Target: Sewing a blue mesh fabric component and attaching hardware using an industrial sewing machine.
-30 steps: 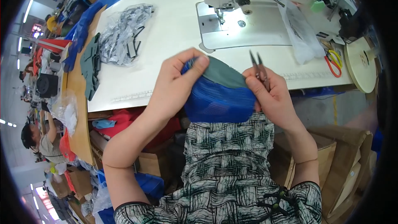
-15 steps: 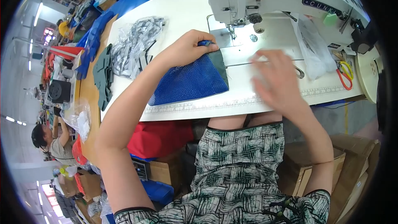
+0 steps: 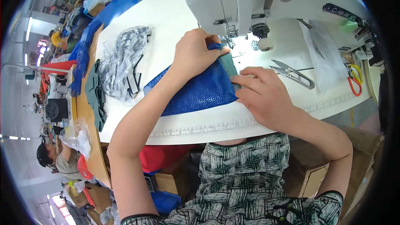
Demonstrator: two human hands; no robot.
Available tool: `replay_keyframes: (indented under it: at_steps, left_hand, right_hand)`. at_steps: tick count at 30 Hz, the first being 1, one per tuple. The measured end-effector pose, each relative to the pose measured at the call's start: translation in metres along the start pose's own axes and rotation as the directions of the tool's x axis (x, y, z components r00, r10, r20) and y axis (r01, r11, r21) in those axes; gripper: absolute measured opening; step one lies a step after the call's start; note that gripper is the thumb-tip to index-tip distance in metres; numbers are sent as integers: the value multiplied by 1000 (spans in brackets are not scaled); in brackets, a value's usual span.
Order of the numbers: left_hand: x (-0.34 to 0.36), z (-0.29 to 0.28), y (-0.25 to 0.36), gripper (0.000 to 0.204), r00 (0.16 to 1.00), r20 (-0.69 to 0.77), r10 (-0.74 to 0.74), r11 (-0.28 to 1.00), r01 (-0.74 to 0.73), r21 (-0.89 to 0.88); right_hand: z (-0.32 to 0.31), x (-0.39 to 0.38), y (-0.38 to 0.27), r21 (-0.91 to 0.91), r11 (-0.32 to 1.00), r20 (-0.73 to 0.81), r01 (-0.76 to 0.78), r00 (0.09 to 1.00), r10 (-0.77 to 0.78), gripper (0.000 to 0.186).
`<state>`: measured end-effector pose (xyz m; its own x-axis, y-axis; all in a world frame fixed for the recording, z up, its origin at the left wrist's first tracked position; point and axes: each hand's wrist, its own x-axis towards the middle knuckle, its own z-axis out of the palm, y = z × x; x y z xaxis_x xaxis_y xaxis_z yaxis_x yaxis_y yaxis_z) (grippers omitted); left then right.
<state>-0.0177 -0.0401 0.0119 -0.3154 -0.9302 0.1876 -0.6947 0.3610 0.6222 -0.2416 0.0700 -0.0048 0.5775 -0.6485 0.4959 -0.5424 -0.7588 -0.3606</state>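
1. Biggest change on my feed: the right hand [image 3: 266, 96] has come in to the dark green flat fabric strip [image 3: 227, 64]. Half a second ago it was a blur in the air, off to the right.
2. That means I've now got both hands at the cloth, which looks to me like positioning work.
3. The shiny blue mesh fabric piece [image 3: 200, 89], with that strip along its right side, lies on the white smooth tabletop [image 3: 175, 12], between the ruler-marked near edge and the white metal sewing machine [image 3: 212, 0].
4. Left hand [image 3: 193, 54]: thumb and fingers closed on the mesh's top corner, right beside the needle area. Same grip as the last frame.
5. Right fingers: partly curled, touching the strip's outer edge. Can't tell if they're pinching.
6. A second ago I had the cloth held up over the near edge, snips in the right hand. Now those silver metal thread snips [image 3: 293, 74] lie toward the surface's right edge, nobody holding them.
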Motion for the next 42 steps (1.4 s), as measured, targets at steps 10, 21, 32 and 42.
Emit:
replay_keyframes:
  at_steps: [10,21,32,42]
  left_hand:
    - [-51,-33,28,28,949,6,315,932,-311,187]
    - [-82,-9,12,31,974,58,218,967,-224,120]
    - [-72,-6,6,16,947,21,320,933,-319,166]
    - [-73,-3,6,32,952,79,295,901,-304,309]
  right_hand:
    - [2,-3,-5,-93,995,40,-24,999,28,27]
    - [-5,14,-8,198,972,147,-125,984,97,25]
    - [9,7,-8,75,997,53,-28,998,24,17]
    - [8,3,-11,-77,997,-13,30,999,-31,24]
